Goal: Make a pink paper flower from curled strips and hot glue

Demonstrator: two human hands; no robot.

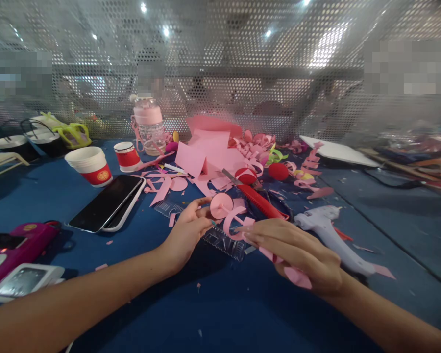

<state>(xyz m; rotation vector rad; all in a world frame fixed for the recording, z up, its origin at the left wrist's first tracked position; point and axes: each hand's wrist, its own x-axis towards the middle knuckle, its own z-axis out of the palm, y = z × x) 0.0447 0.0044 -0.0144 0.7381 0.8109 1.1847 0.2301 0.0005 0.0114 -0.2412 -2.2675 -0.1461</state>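
Between the fingers of my left hand (189,230) is a pink paper disc (221,205), held upright with a small pink bit at its centre. My right hand (305,250) is closed on a long pink paper strip (297,277), whose curled end (232,224) loops toward the disc. The strip's other end hangs out below my palm. Under and between my hands lies a clear plastic ruler (224,242) with cut-out shapes. A red-handled cutter (262,201) lies just beyond my right hand, and a white glue gun (332,235) rests to its right.
Pink paper sheets (213,152) and several scraps fill the middle back, with a red ball (278,171) among them. At left are stacked paper cups (90,165), a pink-lidded bottle (149,125), phones (108,203) and a purple power strip (20,250). A perforated metal screen (220,63) stands behind.
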